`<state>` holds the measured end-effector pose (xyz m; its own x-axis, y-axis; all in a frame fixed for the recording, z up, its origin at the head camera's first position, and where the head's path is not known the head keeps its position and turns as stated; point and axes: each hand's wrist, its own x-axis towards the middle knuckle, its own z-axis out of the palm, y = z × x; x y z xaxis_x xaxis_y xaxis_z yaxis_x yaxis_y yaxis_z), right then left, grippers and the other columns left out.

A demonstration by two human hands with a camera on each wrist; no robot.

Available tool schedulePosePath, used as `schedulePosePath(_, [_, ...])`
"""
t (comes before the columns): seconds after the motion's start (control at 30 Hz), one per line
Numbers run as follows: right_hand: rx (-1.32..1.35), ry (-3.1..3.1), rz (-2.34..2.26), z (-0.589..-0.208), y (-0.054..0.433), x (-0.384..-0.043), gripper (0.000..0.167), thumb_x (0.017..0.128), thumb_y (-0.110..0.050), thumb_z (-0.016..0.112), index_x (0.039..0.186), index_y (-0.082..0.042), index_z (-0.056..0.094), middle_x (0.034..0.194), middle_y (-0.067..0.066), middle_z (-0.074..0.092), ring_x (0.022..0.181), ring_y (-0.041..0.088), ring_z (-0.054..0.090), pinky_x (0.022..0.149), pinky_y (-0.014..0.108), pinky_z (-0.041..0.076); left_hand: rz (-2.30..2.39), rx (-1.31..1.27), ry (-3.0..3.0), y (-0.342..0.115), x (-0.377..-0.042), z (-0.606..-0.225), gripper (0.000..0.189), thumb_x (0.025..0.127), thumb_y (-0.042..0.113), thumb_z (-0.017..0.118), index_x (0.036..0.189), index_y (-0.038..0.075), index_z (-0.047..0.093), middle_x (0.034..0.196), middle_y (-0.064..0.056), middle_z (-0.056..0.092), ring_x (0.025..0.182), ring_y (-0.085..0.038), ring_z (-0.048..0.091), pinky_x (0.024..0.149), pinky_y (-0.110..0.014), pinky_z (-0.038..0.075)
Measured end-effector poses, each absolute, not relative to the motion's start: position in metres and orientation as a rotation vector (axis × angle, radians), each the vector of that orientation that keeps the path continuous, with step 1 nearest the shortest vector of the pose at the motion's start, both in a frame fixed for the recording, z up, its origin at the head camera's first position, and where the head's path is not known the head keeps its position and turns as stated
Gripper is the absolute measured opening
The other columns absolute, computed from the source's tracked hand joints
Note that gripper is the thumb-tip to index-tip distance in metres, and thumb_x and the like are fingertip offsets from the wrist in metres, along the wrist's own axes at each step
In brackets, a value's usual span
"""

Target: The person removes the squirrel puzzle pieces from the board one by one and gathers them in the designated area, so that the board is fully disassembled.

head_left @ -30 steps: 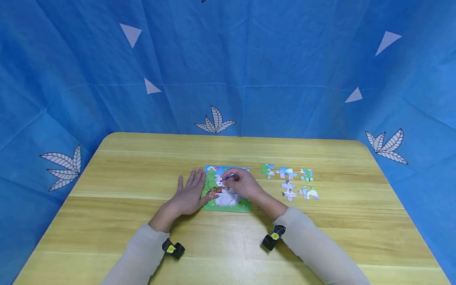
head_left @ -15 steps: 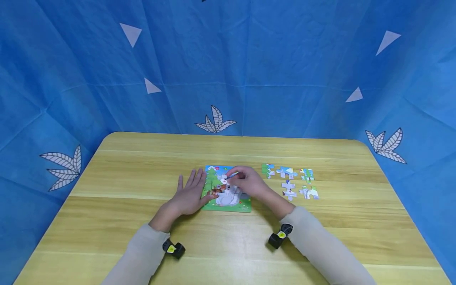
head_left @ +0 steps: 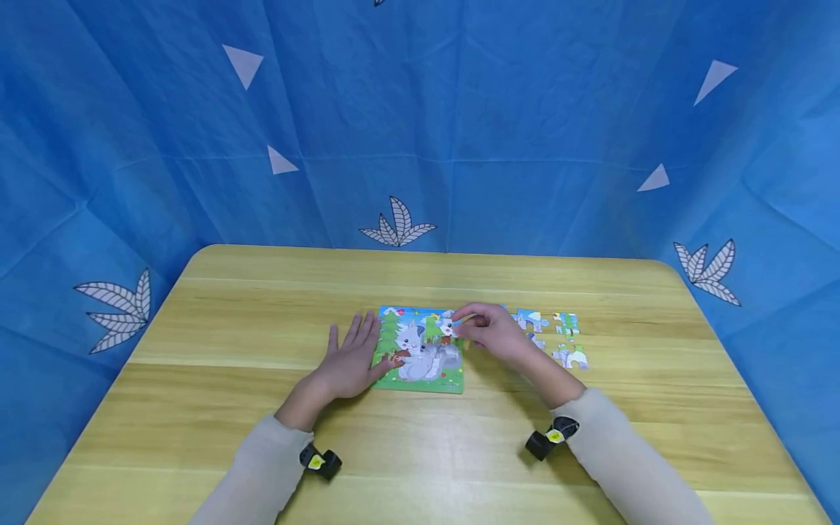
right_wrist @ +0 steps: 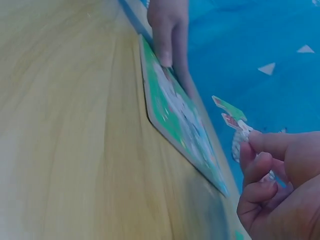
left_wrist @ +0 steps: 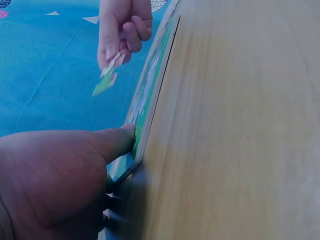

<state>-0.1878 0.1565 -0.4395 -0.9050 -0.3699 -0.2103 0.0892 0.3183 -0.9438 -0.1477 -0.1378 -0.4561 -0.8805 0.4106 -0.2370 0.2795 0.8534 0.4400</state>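
A puzzle board [head_left: 426, 370] with a picture of grey-white squirrels on green ground lies on the table. Fingers spread, my left hand [head_left: 344, 364] rests along its left edge, the thumb over the picture. My right hand [head_left: 492, 332] pinches a puzzle piece [right_wrist: 232, 112] between thumb and fingertips. In the head view this piece overlaps the board's upper right edge; the left wrist view shows it raised above the board, its green part tilted down.
Several loose puzzle pieces [head_left: 571, 357] lie to the right of the board, some partly hidden by my right hand. The wooden table [head_left: 420, 452] ends at a blue curtain [head_left: 525, 146] printed with leaves and triangles.
My right hand has moved right with the puzzle piece, from over the board's middle to its right edge, uncovering more of the picture. My left hand has stayed in place.
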Motion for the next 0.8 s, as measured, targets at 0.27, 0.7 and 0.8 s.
schedulePosePath(0.27, [-0.189, 2.258, -1.529, -0.433, 0.196, -0.185, 0.027, 0.099, -0.016, 0.069, 0.123, -0.003, 0.068, 0.078, 0.008, 0.065, 0.057, 0.015, 0.042, 0.052, 0.027, 0.034, 0.550, 0.532, 2.703, -0.137, -0.148, -0.455, 0.084, 0.106, 0.046, 0.048, 0.161, -0.003, 0.007, 0.169, -0.019, -0.001, 0.155, -0.038, -0.008, 0.117, -0.067, -0.010])
schedulePosePath(0.7, [-0.186, 2.323, -1.398, -0.431, 0.236, -0.178, 0.026, 0.099, -0.013, 0.067, 0.122, -0.001, 0.067, 0.097, 0.016, 0.074, 0.056, 0.014, 0.041, 0.053, 0.030, 0.037, 0.573, 0.536, 2.707, -0.138, -0.148, -0.456, 0.083, 0.106, 0.043, 0.050, 0.161, -0.005, 0.009, 0.169, -0.022, 0.000, 0.155, -0.040, -0.006, 0.117, -0.068, -0.010])
schedulePosePath(0.8, [-0.200, 2.341, -1.377, -0.433, 0.240, -0.178, 0.026, 0.099, -0.014, 0.067, 0.122, -0.001, 0.068, 0.096, 0.014, 0.074, 0.057, 0.013, 0.041, 0.053, 0.029, 0.037, 0.556, 0.524, 2.706, -0.138, -0.147, -0.456, 0.083, 0.107, 0.043, 0.049, 0.161, -0.004, 0.008, 0.169, -0.020, -0.001, 0.155, -0.038, -0.007, 0.117, -0.066, -0.010])
